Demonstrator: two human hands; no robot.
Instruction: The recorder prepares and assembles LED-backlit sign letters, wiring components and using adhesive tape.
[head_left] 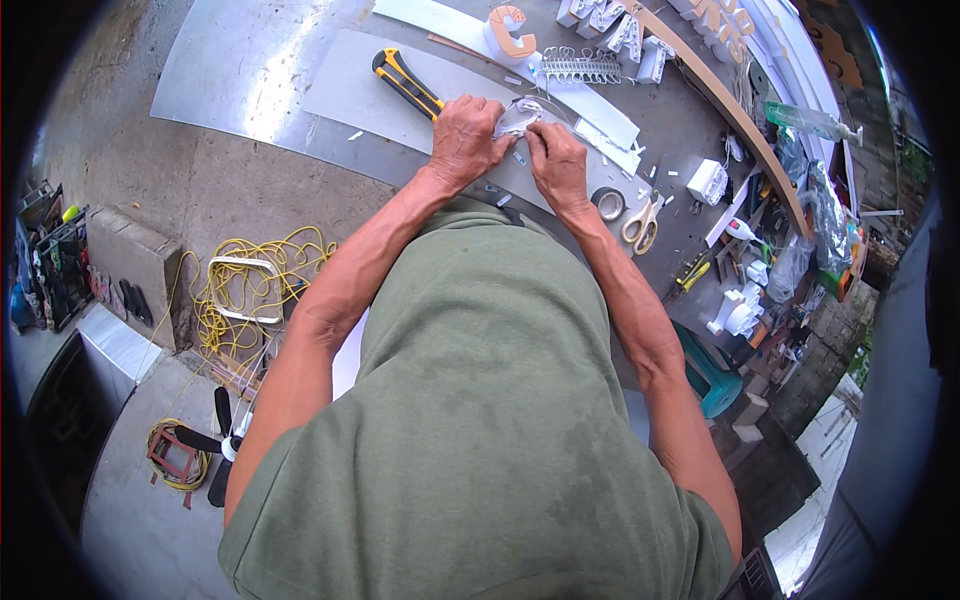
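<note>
A small white curved piece (518, 118) with thin wires round it is held between my hands above the metal-topped table. My left hand (466, 138) closes on its left side, with the fingers curled. At its right edge, the thumb and forefinger of my right hand (560, 163) pinch it; the exact contact is too small to make out. A yellow and black utility knife (407, 84) lies just beyond my left hand. Near my right hand are a roll of dark tape (608, 204) and scissors with pale handles (642, 226).
A row of small LED modules with looped wires (580, 66) and a brown-faced letter-shaped block (511, 32) sit at the far side. White strips (606, 116) lie nearby. A long brown curved strip (735, 105) edges the right. Tangled yellow cord (240, 285) is on the floor, left.
</note>
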